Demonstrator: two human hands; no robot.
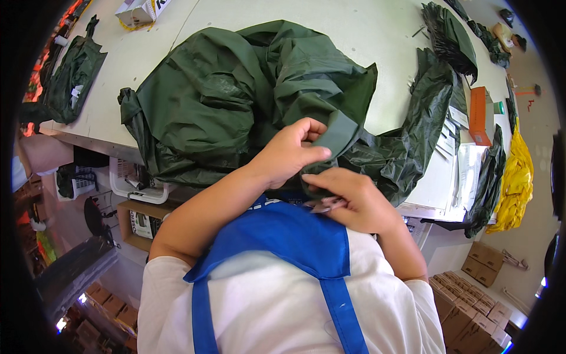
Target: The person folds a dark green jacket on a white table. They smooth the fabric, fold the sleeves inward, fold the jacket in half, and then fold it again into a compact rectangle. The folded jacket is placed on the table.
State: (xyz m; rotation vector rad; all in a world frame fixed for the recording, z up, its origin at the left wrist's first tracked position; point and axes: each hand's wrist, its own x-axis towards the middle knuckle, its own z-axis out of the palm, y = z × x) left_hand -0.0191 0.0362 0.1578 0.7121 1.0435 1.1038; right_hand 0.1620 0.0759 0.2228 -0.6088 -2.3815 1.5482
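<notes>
The left hand [289,150] has its thumb and fingers close together, pinching a folded edge of the dark green cloth [206,100]. Most of the cloth is in a big, crumpled heap just past these fingers and to their left, on the white table [389,41]. The right hand [359,197] is just below and to the right of the left one. Its fingers are curled around a small shiny thing [324,205], too blurry for me to tell what it is. More wrinkly dark green stuff [413,147] lies to the right of both hands' fingers. Farther right of the fingers are an orange box [480,115] and, past it, a yellow bag [515,183]. Well ahead of the fingers, to the left, sits a white box [140,12]. A blue apron [277,236] is just below the fingers.
</notes>
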